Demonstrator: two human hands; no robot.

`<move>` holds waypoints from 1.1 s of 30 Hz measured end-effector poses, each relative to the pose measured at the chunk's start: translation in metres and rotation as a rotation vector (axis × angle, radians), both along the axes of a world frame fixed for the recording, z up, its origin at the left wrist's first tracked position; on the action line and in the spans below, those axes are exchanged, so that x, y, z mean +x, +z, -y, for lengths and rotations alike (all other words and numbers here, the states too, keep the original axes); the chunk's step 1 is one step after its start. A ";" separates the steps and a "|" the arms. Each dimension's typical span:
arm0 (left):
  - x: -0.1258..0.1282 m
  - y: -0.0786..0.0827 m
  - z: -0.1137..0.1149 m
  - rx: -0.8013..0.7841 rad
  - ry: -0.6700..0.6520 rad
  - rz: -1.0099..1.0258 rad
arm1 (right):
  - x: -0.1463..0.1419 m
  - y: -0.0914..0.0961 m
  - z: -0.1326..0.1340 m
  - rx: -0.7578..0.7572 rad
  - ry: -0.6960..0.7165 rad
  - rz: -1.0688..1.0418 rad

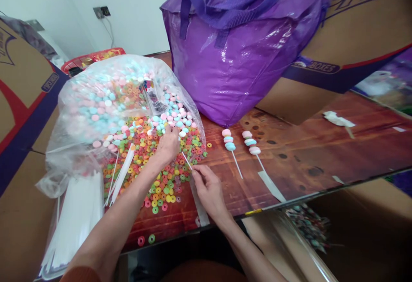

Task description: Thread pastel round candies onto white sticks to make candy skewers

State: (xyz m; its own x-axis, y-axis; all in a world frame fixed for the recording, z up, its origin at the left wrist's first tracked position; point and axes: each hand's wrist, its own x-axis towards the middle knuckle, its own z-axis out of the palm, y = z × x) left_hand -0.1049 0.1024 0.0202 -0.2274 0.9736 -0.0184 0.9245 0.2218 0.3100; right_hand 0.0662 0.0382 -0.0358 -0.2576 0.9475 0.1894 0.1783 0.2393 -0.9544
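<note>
My left hand (167, 147) reaches into a heap of coloured ring candies (154, 162) spilling from a clear plastic bag (106, 101). Its fingers are pinched among the pastel pieces near the bag's mouth. My right hand (207, 185) pinches the lower end of a thin white stick (186, 161) that slants up toward my left hand. Two finished sticks, each threaded with three pastel candies (229, 139) (251, 141), lie on the wooden table (305, 153) to the right.
A big purple bag (241, 46) stands behind the candy. Cardboard boxes (363, 28) flank the table on both sides. A pack of white sticks (74, 217) lies at the left edge. Two loose rings (145, 240) sit near the front edge. Clear wrappers (271, 186) lie flat on the table.
</note>
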 end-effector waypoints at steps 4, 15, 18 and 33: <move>-0.016 -0.010 0.019 0.212 0.043 0.573 | 0.003 0.003 -0.001 -0.048 0.007 -0.017; -0.008 -0.021 0.083 0.387 0.357 1.341 | -0.010 0.012 0.013 -0.077 0.150 -0.037; -0.007 -0.025 0.086 0.444 0.415 1.363 | -0.012 0.013 0.015 -0.062 0.151 -0.034; -0.004 -0.040 0.105 0.496 0.399 1.277 | -0.019 0.023 0.017 0.054 0.202 0.087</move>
